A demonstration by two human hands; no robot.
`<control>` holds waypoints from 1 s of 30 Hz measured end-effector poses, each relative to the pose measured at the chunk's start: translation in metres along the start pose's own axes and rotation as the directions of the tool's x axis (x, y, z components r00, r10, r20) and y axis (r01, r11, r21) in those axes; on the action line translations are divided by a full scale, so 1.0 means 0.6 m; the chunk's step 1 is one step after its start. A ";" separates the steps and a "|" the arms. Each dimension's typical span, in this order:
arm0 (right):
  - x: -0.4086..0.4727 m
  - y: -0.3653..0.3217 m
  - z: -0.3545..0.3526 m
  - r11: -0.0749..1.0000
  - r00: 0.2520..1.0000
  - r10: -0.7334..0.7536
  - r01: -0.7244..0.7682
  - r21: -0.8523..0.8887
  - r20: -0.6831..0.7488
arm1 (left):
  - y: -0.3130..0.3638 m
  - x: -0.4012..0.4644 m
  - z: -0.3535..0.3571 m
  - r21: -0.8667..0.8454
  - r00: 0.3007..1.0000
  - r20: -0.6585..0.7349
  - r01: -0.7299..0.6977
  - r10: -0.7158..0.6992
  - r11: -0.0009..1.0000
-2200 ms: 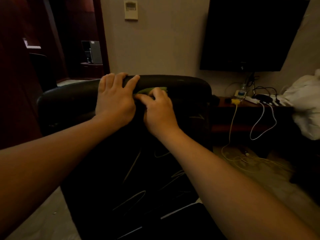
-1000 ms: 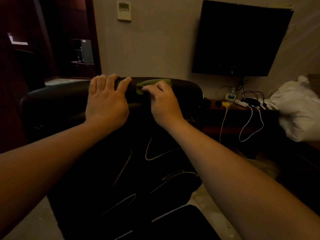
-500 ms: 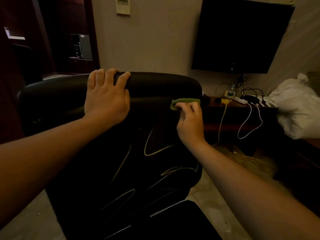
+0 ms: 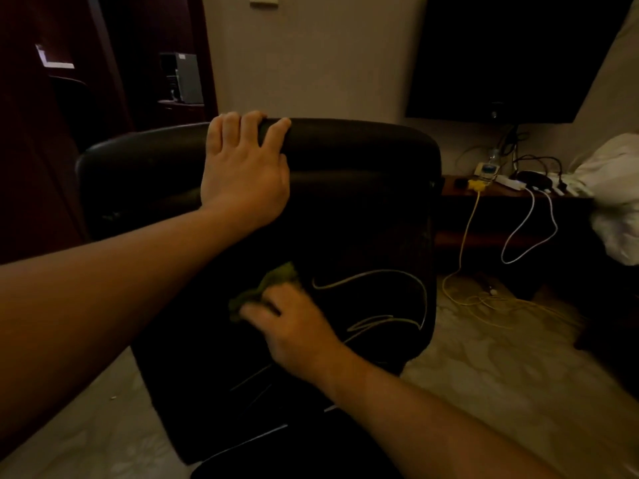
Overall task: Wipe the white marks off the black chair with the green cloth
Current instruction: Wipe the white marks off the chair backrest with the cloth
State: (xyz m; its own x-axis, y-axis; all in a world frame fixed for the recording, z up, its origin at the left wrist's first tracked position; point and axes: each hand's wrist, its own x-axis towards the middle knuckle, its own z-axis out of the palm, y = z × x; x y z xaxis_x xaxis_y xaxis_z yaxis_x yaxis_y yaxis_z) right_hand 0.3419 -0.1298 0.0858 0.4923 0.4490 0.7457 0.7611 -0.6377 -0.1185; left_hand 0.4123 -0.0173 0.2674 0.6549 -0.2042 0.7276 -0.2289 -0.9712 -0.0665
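— Where are your hands?

— My left hand [image 4: 242, 174] lies over the top edge of the chair [image 4: 363, 209], fingers [image 4: 238, 127] curled over the rim, palm against the back. My right hand [image 4: 294, 326] is lower, on the middle of the backrest, pressing the cloth [image 4: 266, 288] to the leather. The cloth is bunched under my fingertips and sticks out up and to the left of them. The hand is blurred, so I cannot tell whether I pinch the cloth or press it flat.

— And the marks?

— White marks [image 4: 377, 295] loop just right of the cloth — one long curve above, a scribble below it. Fainter lines run under my right wrist.

— What is around you?

— A dark TV [image 4: 511, 57] hangs on the wall to the right, with a low shelf [image 4: 484, 191] under it. A yellow cable [image 4: 466, 236] drops from the shelf and coils on the pale floor [image 4: 501, 368]; a white cable [image 4: 529, 233] hangs in a loop beside it. White bedding [image 4: 615, 195] lies bunched at the far right. A dark doorway [image 4: 138, 63] opens to the left. My left forearm crosses in front of the chair's left half and hides part of it.
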 end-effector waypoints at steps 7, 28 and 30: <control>0.056 0.051 -0.093 0.969 0.999 -0.022 0.012 -0.247 -0.037 | -0.002 -0.003 -0.012 -0.011 0.998 0.040 -0.038 0.039 0.999; 0.116 0.052 -0.113 0.896 0.851 0.306 -0.409 -0.174 -0.426 | -0.031 -0.122 -0.022 0.038 0.985 0.098 -0.148 0.144 0.988; 0.124 0.045 -0.114 0.874 0.817 0.370 -0.467 -0.131 -0.443 | -0.046 -0.168 -0.020 0.057 0.982 0.090 -0.171 0.165 0.984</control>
State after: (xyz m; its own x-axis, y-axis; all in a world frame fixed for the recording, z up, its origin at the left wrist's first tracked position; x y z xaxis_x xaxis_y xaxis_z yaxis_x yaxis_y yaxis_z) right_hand 0.3699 -0.1565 0.1829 0.4964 -0.1465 0.8556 0.3799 -0.8496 -0.3659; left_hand 0.3441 0.0315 0.2042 0.6704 -0.3721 0.6420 -0.2960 -0.9274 -0.2285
